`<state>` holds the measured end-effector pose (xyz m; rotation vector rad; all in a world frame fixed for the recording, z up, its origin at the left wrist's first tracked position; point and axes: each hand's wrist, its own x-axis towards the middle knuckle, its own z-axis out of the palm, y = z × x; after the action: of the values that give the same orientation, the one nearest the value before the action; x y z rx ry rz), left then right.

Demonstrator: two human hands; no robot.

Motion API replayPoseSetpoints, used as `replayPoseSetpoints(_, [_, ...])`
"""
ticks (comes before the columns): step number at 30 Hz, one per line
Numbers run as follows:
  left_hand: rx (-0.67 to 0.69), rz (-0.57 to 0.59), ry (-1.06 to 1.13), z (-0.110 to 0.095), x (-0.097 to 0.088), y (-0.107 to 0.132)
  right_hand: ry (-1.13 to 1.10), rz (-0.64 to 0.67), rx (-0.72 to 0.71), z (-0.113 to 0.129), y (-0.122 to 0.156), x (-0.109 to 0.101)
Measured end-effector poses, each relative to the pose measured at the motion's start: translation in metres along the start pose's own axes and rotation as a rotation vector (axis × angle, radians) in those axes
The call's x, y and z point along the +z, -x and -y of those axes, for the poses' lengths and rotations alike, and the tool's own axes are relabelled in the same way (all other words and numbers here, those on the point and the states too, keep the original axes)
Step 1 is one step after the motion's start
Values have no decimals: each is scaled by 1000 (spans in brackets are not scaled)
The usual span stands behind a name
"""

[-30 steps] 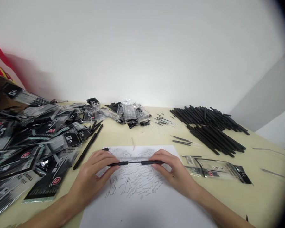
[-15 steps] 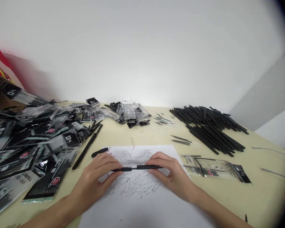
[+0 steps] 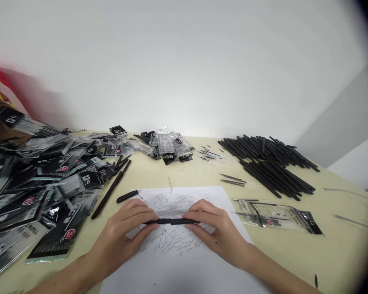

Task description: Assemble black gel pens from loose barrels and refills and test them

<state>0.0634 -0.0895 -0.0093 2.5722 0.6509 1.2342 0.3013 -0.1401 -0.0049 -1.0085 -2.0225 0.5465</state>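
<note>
Above a scribbled sheet of paper [image 3: 187, 265], my left hand [image 3: 127, 226] pinches one half of a black pen barrel [image 3: 163, 221]. My right hand [image 3: 211, 226] grips the other barrel half [image 3: 176, 221] between thumb and fingers. The two halves lie end to end in one level line and meet between the hands, with a faint seam. A black pen cap [image 3: 127, 196] lies just beyond my left hand, at the paper's top left corner.
Packaged refills [image 3: 61, 179] are heaped on the left, with a black pen [image 3: 110, 190] beside them. Bare refills [image 3: 211, 154] lie farther back. Black pen bodies [image 3: 272, 167] are stacked at right, behind an opened refill packet [image 3: 279, 216].
The gap between the two barrel halves, where a thin refill showed, has closed. My right hand has brought its half leftward against the other; my left hand stays about where it was.
</note>
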Motion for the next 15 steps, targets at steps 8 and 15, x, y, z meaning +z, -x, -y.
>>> replayPoseSetpoints(8, [-17,-5,20,2,0,0,54,10,-44,-1,0,0])
replayPoseSetpoints(15, [-21,-12,25,-2,-2,-2,-3,-26,-34,-2,1,2])
